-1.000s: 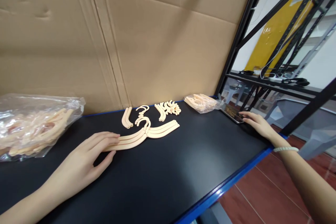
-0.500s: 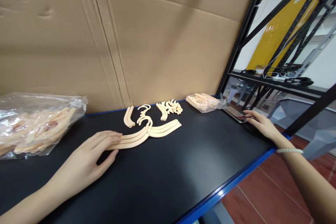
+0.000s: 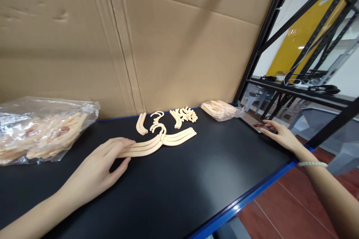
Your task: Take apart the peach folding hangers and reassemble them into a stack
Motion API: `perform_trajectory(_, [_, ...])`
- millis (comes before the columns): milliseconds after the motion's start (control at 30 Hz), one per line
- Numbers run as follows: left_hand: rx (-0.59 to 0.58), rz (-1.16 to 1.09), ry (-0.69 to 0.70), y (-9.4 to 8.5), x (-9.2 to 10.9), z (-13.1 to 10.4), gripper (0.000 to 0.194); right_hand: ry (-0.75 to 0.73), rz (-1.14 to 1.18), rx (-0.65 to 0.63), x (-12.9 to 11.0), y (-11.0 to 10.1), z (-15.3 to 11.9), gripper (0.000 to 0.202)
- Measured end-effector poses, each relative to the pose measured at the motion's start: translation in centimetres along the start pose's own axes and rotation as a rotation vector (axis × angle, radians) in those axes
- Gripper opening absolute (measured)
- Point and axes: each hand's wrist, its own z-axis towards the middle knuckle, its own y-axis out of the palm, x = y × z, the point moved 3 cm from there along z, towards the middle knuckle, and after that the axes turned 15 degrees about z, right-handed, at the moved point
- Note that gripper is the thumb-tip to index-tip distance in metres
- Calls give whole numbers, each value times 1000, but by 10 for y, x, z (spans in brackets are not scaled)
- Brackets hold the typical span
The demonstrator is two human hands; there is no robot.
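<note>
My left hand (image 3: 105,164) lies at the left end of a stack of cream plastic folding hangers (image 3: 147,148), its fingers over the top and its thumb along the near edge. The hangers are spread out flat, with their hooks (image 3: 160,130) pointing toward the back. At the table's right end, my right hand (image 3: 282,136) reaches to a flat dark tablet or phone (image 3: 251,122). Its fingers are stretched out at the near edge of that device, and whether they press on it cannot be seen.
Behind the hangers lie loose curved arms (image 3: 142,124), hook pieces (image 3: 157,115) and a pile of small cream parts (image 3: 186,114). Clear bags of similar parts stand at left (image 3: 47,134) and back right (image 3: 220,109). Cardboard (image 3: 182,44) walls the back; a black metal frame (image 3: 255,58) rises at right.
The whole view has shifted slightly, so things appear a little further right. My left hand stays on the hangers and my right hand stays by the device.
</note>
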Motion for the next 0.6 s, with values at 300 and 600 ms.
perform_trajectory(300, [-13, 8, 24, 4, -3, -4, 33, 120, -95, -4, -10, 3, 1, 88])
perform_trajectory(600, [-27, 20, 60, 3, -1, -3, 32, 147, -58, 48, -3, 3, 3, 77])
